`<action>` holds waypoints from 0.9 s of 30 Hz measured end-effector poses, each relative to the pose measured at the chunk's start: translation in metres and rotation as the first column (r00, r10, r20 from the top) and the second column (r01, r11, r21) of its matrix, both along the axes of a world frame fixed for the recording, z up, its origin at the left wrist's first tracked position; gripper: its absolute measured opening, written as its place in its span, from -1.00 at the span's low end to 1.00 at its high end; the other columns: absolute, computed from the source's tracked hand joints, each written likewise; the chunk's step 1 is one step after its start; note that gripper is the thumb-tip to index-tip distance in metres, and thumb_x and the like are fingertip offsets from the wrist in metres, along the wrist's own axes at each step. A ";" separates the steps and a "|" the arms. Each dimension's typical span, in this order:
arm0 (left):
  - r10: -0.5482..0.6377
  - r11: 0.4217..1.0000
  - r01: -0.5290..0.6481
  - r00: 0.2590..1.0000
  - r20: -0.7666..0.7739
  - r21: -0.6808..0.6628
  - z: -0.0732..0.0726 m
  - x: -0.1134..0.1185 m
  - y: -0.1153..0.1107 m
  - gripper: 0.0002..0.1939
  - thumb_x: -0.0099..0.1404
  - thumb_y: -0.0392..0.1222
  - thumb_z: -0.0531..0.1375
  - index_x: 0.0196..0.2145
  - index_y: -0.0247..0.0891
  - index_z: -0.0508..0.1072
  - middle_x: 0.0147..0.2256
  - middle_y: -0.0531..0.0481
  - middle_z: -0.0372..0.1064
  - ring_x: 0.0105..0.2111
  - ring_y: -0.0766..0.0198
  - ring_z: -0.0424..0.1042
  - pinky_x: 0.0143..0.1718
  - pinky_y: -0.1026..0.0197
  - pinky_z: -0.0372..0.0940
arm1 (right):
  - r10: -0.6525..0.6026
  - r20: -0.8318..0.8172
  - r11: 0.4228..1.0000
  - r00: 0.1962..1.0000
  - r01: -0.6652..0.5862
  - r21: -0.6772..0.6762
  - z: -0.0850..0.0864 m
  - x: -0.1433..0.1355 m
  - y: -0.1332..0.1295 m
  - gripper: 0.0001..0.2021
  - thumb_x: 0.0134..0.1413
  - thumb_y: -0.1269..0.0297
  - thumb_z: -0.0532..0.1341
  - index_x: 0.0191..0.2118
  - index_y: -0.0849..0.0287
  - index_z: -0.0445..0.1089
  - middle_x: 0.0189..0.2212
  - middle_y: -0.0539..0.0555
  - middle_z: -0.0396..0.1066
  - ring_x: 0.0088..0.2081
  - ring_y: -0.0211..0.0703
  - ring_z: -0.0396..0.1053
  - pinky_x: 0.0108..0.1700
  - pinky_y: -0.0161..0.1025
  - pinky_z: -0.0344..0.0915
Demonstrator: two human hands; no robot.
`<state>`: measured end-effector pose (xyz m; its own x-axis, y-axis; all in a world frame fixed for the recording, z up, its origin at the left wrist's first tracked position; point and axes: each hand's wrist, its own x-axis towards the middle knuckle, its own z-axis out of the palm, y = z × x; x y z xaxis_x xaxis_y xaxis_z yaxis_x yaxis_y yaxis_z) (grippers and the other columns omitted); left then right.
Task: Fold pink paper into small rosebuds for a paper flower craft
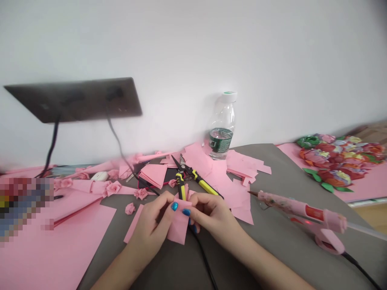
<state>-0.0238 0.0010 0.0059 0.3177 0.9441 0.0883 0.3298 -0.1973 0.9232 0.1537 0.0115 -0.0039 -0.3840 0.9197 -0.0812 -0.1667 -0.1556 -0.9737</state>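
Observation:
A small pink paper piece (178, 230) is pinched at its upper edge between both my hands, its lower part hanging down above the grey table. My left hand (155, 219) grips its top left, with the thumb in front. At the top right corner, my right hand (208, 211) has thumb and fingers closed on the same paper; some fingertips are hidden behind it. Just beyond my hands lie black shears with yellow-and-black handles (203, 184), blades apart. A folded pink paper rose (130, 208) sits left of my left hand.
A pink glue gun (317, 217) with a lit red light lies at right, its cable trailing off. Pink paper scraps (219, 181) surround a water bottle (222, 129) by the wall. Colourful paper flowers (338, 157) rest at far right. A black cord (203, 251) runs beneath my hands.

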 end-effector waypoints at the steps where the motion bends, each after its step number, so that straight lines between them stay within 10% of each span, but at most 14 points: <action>1: 0.003 1.000 -0.003 1.000 0.001 -0.001 0.000 0.000 0.000 -0.69 0.49 -0.01 -0.01 -0.33 -0.21 0.36 -0.47 0.11 0.29 -0.50 0.32 0.24 -0.48 0.30 0.09 | 0.005 0.003 1.000 1.000 -0.005 0.004 0.000 0.000 0.000 -0.54 0.01 -0.10 0.35 -0.51 0.22 0.30 -0.58 -0.08 0.25 -0.64 -0.42 0.18 -0.58 -0.41 0.13; 27: 0.097 0.993 -0.096 0.995 0.013 -0.062 -0.002 0.000 -0.002 -0.69 0.44 0.04 0.03 -0.37 -0.20 0.32 -0.60 0.20 0.02 -0.62 0.36 0.02 -0.59 0.30 -0.09 | -0.026 0.158 0.982 0.987 -0.005 0.190 0.005 0.000 -0.004 -0.56 0.19 -0.08 0.20 -0.51 0.15 0.19 -0.56 -0.09 0.09 -0.50 -0.29 0.02 -0.45 -0.30 -0.03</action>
<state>-0.0236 -0.0007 0.0043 0.2243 0.9740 0.0334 0.3298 -0.1081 0.9378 0.1542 0.0077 0.0009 -0.3702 0.9283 0.0350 -0.0075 0.0347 -0.9994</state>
